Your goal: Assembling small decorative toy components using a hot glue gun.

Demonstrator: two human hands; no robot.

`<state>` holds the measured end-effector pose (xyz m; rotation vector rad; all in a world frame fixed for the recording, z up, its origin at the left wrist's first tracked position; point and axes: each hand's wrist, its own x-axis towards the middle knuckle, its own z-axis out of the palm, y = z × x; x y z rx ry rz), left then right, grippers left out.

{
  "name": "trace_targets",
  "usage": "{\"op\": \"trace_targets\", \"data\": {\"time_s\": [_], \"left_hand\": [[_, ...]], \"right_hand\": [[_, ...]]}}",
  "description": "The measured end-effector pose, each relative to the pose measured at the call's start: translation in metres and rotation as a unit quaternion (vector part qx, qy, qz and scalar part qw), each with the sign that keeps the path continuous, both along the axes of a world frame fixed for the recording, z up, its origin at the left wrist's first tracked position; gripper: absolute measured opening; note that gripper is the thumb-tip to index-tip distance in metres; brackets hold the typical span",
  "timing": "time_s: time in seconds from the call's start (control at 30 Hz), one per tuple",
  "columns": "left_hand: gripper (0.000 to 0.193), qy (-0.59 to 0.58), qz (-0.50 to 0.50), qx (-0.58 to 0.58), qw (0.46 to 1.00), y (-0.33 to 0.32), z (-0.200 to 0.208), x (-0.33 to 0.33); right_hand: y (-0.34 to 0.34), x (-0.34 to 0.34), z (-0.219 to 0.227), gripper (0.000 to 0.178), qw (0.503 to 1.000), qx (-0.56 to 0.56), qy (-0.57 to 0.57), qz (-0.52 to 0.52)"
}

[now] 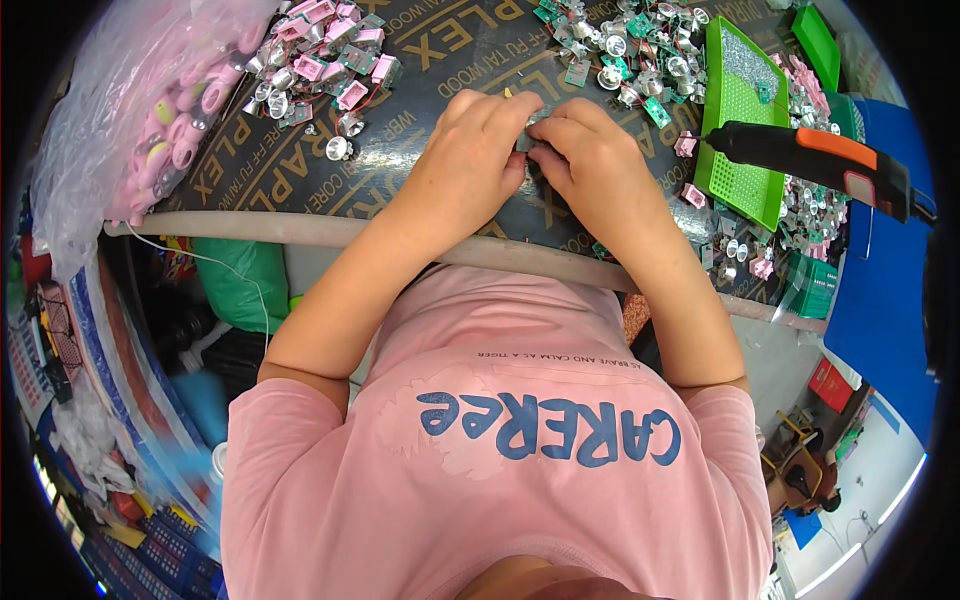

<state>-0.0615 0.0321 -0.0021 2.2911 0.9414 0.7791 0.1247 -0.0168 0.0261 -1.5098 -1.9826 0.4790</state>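
My left hand (470, 145) and my right hand (592, 148) meet over the middle of the dark table (400, 110). Both have bent fingers, with the fingertips closed on something small and greyish between them. The fingers cover most of it, so its kind cannot be told. To the left lies a heap of small pink housings with silvery reflector cups and circuit boards (320, 55); one loose reflector cup (339, 148) sits nearer my left wrist. Beyond my right hand is another heap of reflector cups, green circuit boards and thin red wires (640, 50).
A green plastic tray (725, 185) holding small metal parts stands at the right, with a black and orange tool (810, 148) reaching over it. More parts surround the tray. At far left, a clear plastic bag (110, 90) holds pink pieces. The table's pale edge (330, 229) runs before me.
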Motion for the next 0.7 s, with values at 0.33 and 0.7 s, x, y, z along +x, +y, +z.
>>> {"op": "trace_targets", "data": {"time_s": [0.33,0.7], "left_hand": [[0.047,-0.018,0.007,-0.018,1.000,-0.002,0.002,-0.002],[0.021,-0.005,-0.048,0.122,0.991,0.001,0.009,-0.001]], "right_hand": [[0.004,0.003,0.002,0.016,1.000,-0.026,0.002,0.011],[-0.082,0.040,0.094,0.035,0.915,0.307,-0.236,-0.114]]}}
